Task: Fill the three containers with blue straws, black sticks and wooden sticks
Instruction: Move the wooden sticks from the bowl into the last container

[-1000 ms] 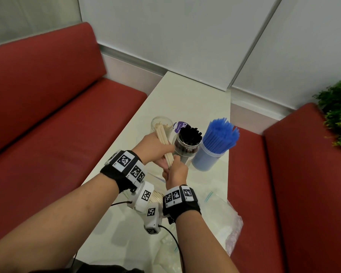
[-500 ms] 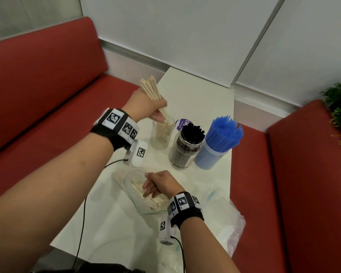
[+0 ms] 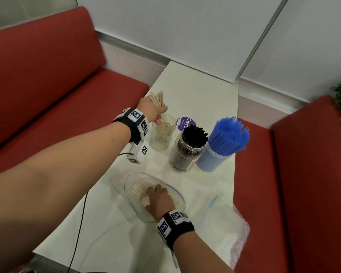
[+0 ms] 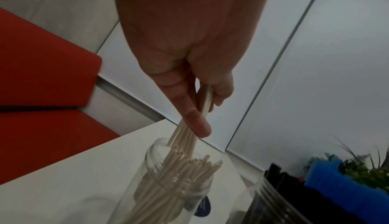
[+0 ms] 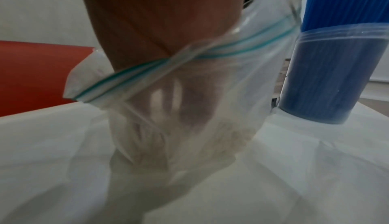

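My left hand (image 3: 156, 113) (image 4: 207, 109) grips a bundle of wooden sticks (image 3: 158, 98) (image 4: 183, 137), tilted, with their lower ends inside the clear jar (image 3: 161, 138) (image 4: 160, 186), which holds several more. To its right stand the jar of black sticks (image 3: 187, 152) and the tub of blue straws (image 3: 213, 158) (image 5: 328, 78), both packed full. My right hand (image 3: 159, 200) (image 5: 185, 104) is inside the clear zip bag (image 3: 177, 194) (image 5: 231, 61), over the loose wooden sticks (image 3: 139, 191) lying there. The plastic blurs its fingers.
The white table (image 3: 195, 95) is narrow, with red bench seats (image 3: 57, 107) on both sides. A second clear bag (image 3: 232, 233) lies at the near right edge. A purple lid (image 3: 186, 123) sits behind the jars. A black cable (image 3: 81, 223) trails off the near left.
My left hand carried the bundle from mid-table to the clear jar and has lowered its ends in. My right hand let go of that bundle and went into the zip bag.
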